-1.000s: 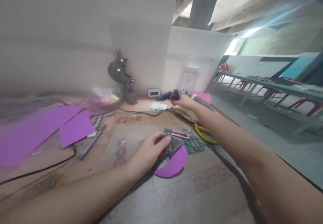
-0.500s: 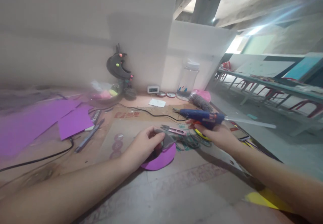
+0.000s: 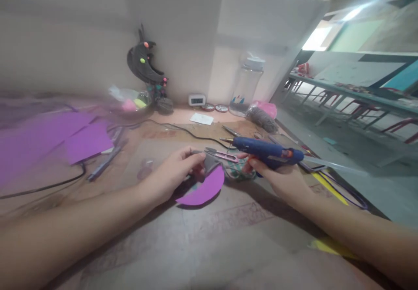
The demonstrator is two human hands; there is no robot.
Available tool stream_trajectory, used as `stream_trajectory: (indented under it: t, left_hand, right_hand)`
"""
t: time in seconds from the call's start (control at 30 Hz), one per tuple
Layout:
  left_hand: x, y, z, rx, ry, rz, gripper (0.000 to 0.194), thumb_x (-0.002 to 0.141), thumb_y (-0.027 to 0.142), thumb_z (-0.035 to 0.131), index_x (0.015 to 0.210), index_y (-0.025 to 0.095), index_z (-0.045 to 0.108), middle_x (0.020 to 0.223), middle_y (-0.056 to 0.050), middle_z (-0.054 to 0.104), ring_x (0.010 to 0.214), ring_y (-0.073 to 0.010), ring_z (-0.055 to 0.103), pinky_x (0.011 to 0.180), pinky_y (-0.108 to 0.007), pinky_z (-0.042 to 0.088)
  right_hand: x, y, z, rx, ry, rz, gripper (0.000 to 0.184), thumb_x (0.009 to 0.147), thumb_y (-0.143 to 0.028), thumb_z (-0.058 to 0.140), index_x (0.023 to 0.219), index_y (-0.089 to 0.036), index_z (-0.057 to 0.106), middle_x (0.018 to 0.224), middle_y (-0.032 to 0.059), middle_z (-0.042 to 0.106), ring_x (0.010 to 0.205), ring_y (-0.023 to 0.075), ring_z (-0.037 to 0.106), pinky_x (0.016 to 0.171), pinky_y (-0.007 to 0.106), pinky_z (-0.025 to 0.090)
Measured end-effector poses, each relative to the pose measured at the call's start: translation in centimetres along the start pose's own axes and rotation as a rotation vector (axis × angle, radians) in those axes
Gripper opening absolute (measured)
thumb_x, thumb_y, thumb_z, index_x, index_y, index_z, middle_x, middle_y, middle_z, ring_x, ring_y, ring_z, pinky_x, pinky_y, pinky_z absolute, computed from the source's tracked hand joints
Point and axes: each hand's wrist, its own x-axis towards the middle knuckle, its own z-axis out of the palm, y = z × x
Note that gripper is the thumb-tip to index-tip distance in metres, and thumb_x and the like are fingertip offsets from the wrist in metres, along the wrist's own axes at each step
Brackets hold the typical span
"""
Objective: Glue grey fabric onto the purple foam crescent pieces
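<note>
My left hand [image 3: 186,163] is closed on a dark grey piece [image 3: 210,163], pinched between thumb and fingers. A rounded purple sheet [image 3: 207,188] shows beneath that piece, low over the table. My right hand [image 3: 277,174] grips a blue glue gun [image 3: 269,149], its metal nozzle pointing left and a clear glue stick [image 3: 336,166] jutting from the back. Between the hands lie pink-handled thread snips [image 3: 224,154]. Part of the grey piece is hidden by my left fingers.
Purple sheets [image 3: 88,142] and a pen [image 3: 104,163] lie at left. A black cord [image 3: 183,129] crosses the table. Along the wall stand a dark crescent ornament [image 3: 142,63], a small digital clock [image 3: 197,100] and a clear bottle [image 3: 247,85]. Grey fuzzy material [image 3: 263,119] rests at back right.
The glue gun has moved slightly right within the view, showing more of its body. The left hand has shifted a little left and up, still on the grey piece. The camera view has tilted downward.
</note>
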Motion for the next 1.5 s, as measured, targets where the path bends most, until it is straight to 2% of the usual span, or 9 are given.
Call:
stream_trajectory:
  t: [0.1, 0.23, 0.43, 0.67, 0.83, 0.97, 1.1, 1.37, 1.5]
  left_hand:
    - [0.0, 1.5, -0.8, -0.025, -0.014, 0.049, 0.019, 0.079, 0.036, 0.065, 0.078, 0.018, 0.059, 0.07, -0.001, 0.064, 0.064, -0.0128, 0.06, 0.06, -0.023, 0.046]
    - [0.1, 3.4, -2.2, 0.271, -0.048, 0.146, 0.022, 0.078, 0.038, 0.067, 0.07, 0.018, 0.062, 0.068, -0.002, 0.065, 0.065, -0.0148, 0.06, 0.063, -0.026, 0.045]
    - [1.2, 3.5, -3.7, 0.444, 0.027, 0.258, 0.024, 0.078, 0.044, 0.065, 0.075, 0.019, 0.064, 0.07, -0.002, 0.068, 0.066, -0.017, 0.062, 0.059, -0.027, 0.045]
    - [1.4, 3.6, -3.7, 0.351, 0.139, 0.302, 0.024, 0.078, 0.041, 0.065, 0.071, 0.019, 0.061, 0.065, 0.0, 0.064, 0.062, -0.0146, 0.059, 0.061, -0.026, 0.046]
    - [0.9, 4.2, -3.8, 0.445, 0.213, 0.381, 0.024, 0.08, 0.041, 0.064, 0.073, 0.018, 0.063, 0.066, -0.001, 0.065, 0.065, -0.0163, 0.059, 0.064, -0.028, 0.045]
    - [0.4, 4.9, -3.7, 0.452, 0.198, 0.385, 0.021, 0.08, 0.039, 0.064, 0.079, 0.018, 0.064, 0.065, -0.001, 0.065, 0.064, -0.0161, 0.059, 0.063, -0.027, 0.044]
    - [0.6, 4.9, -3.9, 0.495, 0.232, 0.397, 0.023, 0.079, 0.041, 0.064, 0.08, 0.018, 0.064, 0.066, -0.001, 0.065, 0.065, -0.0171, 0.06, 0.064, -0.028, 0.044]
    - [2.2, 1.8, -3.6, 0.314, 0.247, 0.346, 0.02, 0.08, 0.039, 0.061, 0.075, 0.02, 0.059, 0.061, -0.001, 0.061, 0.052, -0.0152, 0.054, 0.049, -0.026, 0.039]
    - [1.9, 1.2, -3.2, 0.322, 0.15, 0.367, 0.022, 0.085, 0.038, 0.055, 0.074, 0.019, 0.053, 0.06, 0.002, 0.057, 0.053, -0.0123, 0.051, 0.052, -0.024, 0.038]
  right_hand:
    - [1.7, -1.5, 0.7, 0.12, -0.045, 0.008, 0.029, 0.085, -0.045, 0.058, 0.085, -0.02, 0.072, 0.079, 0.005, 0.074, 0.074, 0.0199, 0.069, 0.073, 0.032, 0.054]
    - [3.6, -1.7, 2.9, 0.387, -0.162, 0.045, 0.035, 0.083, -0.049, 0.062, 0.088, -0.015, 0.069, 0.065, 0.0049, 0.07, 0.059, 0.0162, 0.065, 0.059, 0.027, 0.053]
    - [3.6, -0.7, 4.3, 0.743, -0.302, 0.19, 0.039, 0.082, -0.055, 0.059, 0.09, -0.017, 0.06, 0.059, 0.0034, 0.068, 0.044, 0.0139, 0.058, 0.044, 0.024, 0.048]
    - [2.9, -0.3, 3.6, 0.617, -0.218, 0.101, 0.046, 0.084, -0.058, 0.055, 0.088, -0.014, 0.068, 0.064, 0.0062, 0.07, 0.056, 0.0162, 0.065, 0.058, 0.027, 0.054]
    - [3.0, -0.6, 4.0, 0.502, -0.275, 0.14, 0.041, 0.081, -0.049, 0.065, 0.099, -0.014, 0.07, 0.062, 0.0036, 0.069, 0.055, 0.0142, 0.064, 0.058, 0.026, 0.054]
    - [2.7, -1.1, 4.4, 0.464, -0.337, 0.157, 0.037, 0.083, -0.05, 0.061, 0.081, -0.014, 0.068, 0.062, 0.0039, 0.068, 0.055, 0.0136, 0.063, 0.058, 0.026, 0.054]
    - [2.3, -1.5, 4.4, 0.511, -0.264, 0.173, 0.037, 0.078, -0.052, 0.065, 0.067, -0.017, 0.058, 0.062, 0.0021, 0.065, 0.053, 0.0136, 0.063, 0.056, 0.027, 0.055]
    - [1.8, -1.3, 3.7, 0.259, -0.116, 0.024, 0.031, 0.084, -0.049, 0.057, 0.076, -0.02, 0.064, 0.068, 0.0029, 0.068, 0.063, 0.0187, 0.067, 0.064, 0.032, 0.057]
    - [2.2, -0.8, 3.1, 0.065, -0.151, -0.129, 0.026, 0.087, -0.043, 0.055, 0.099, -0.025, 0.069, 0.095, 0.0043, 0.073, 0.09, 0.0244, 0.068, 0.086, 0.04, 0.054]
